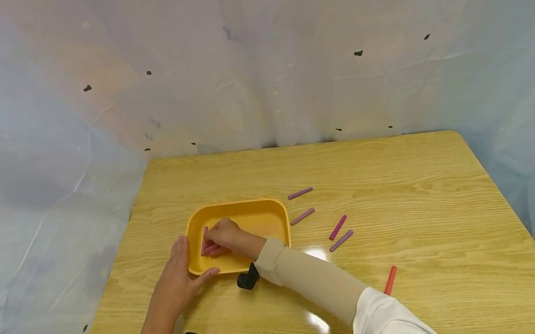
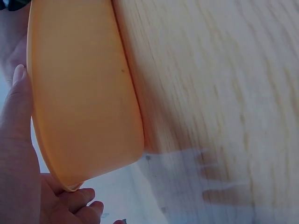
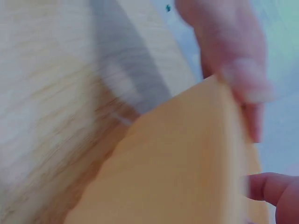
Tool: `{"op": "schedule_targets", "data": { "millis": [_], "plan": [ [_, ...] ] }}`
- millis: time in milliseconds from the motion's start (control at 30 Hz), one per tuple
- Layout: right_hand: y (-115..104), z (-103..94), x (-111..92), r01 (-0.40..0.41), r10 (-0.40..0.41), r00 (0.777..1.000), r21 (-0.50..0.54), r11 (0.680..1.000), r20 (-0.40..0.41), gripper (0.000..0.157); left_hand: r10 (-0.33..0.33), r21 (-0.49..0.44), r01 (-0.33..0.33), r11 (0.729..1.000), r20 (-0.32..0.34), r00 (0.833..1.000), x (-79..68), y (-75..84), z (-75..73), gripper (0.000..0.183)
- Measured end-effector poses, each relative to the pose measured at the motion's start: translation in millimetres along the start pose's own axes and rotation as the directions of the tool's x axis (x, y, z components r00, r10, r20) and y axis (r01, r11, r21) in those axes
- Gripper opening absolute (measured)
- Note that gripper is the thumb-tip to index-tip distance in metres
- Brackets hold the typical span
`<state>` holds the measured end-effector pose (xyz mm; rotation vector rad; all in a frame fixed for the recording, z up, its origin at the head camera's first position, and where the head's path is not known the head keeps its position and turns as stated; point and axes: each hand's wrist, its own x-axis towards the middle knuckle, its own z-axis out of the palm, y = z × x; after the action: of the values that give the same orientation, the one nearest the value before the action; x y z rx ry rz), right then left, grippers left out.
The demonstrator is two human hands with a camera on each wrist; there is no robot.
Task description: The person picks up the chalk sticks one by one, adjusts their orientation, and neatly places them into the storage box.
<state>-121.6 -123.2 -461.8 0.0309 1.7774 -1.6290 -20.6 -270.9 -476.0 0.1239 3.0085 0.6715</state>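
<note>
White sleeve (image 1: 391,324) nearest; pink stick (image 1: 204,244) at right fingers (image 1: 213,233), inside yellow tray (image 1: 266,222).

- Tray (image 1: 264,224) is smooth, moulded-looking plastic with a low sheen.
- Table (image 1: 397,186) shows wood grain, its finish glossy enough to throw bright reflections.
- Sticks (image 1: 300,193) look smooth and matt.
- Backdrop sheet (image 1: 258,81) looks like thin, creased, faintly shiny plastic.
- Sleeves (image 1: 320,275) are matt cloth.

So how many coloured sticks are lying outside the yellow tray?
5 visible: a purple stick and a pink stick right of the tray, a magenta stick and a lilac stick farther right, and a red stick partly behind the right sleeve, which may hide more.
</note>
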Motion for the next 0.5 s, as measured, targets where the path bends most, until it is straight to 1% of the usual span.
{"op": "schedule_targets", "data": {
  "millis": [100, 233, 400, 500],
  "plan": [
    [-2.6, -6.9, -5.7, 0.032, -0.032, 0.997, 0.008, 0.999, 0.069, 0.035, 0.003, -0.005, -0.003, 1.0, 0.001, 1.0, -0.5, 0.6, 0.0, 0.111],
    [-6.4, -19.3, -13.3, 0.074, -0.076, 0.983, 0.021, 0.997, 0.166, 0.034, 0.003, -0.009, -0.003, 1.0, 0.001, 1.0, -0.5, 0.9, -0.4, 0.111],
    [-8.2, -37.9, -22.7, 0.086, -0.094, 0.972, 0.045, 0.995, 0.217, 0.029, 0.003, -0.006, -0.003, 1.0, 0.003, 1.0, -0.1, 0.6, -0.2, 0.112],
    [-9.0, -51.2, -29.6, 0.096, -0.105, 0.958, 0.047, 0.994, 0.266, 0.029, 0.006, -0.005, -0.006, 1.0, 0.009, 1.0, -0.2, 0.2, -0.4, 0.112]
  ]
}}
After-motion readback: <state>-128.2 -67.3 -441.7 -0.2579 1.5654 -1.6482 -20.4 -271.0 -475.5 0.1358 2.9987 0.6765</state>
